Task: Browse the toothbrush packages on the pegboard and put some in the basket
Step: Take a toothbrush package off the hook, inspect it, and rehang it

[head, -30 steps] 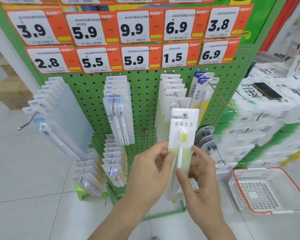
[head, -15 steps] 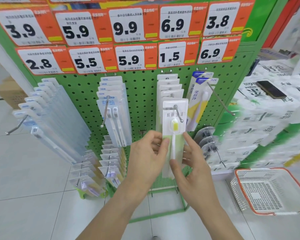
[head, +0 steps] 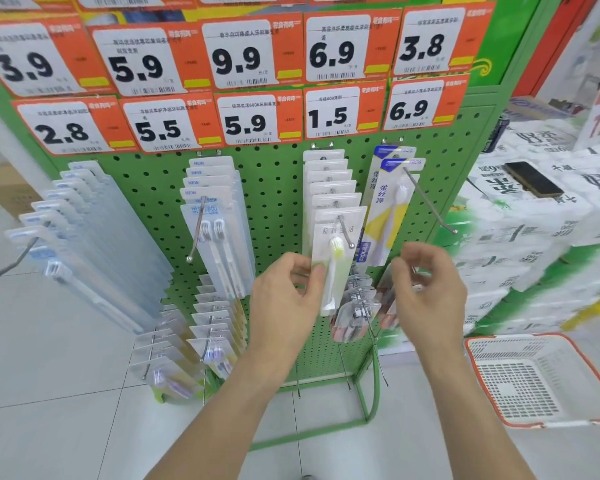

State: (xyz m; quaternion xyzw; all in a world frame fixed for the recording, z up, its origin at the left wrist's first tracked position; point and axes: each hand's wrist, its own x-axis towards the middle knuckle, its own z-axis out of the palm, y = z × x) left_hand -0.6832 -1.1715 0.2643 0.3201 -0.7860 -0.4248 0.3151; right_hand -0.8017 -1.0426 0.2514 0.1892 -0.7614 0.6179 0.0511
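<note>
- One view only, the head camera, looks down at the green perforated metal pegboard (head: 278, 188).
- Hanging at the front of its metal hook, the flat white-and-green card package with a yellow-bristled toothbrush under clear plastic (head: 333, 258) is the thing in hand. The left hand (head: 284, 299) pinches it at its left edge, thumb on the front and the fingers behind.
- Just beside the package, the right hand (head: 426, 289) touches nothing; its fingers are loosely curled and it holds nothing that I can see.
- I judge the package very light and thin. The card will bend easily, and the plastic blister may be a little slippery, so the lower card edge is a good place to hold it. To take it off, the hole at the top must slide along the hook.
- Well apart at the lower right, the white plastic basket with an orange rim (head: 471, 344) stands on the floor. Its far right side is cut off, and no package shows in the visible part.
- Hidden: the packages behind the first one show only their tops, and the print is blurred. The lower clear packages behind the hands are hard to make out.
</note>
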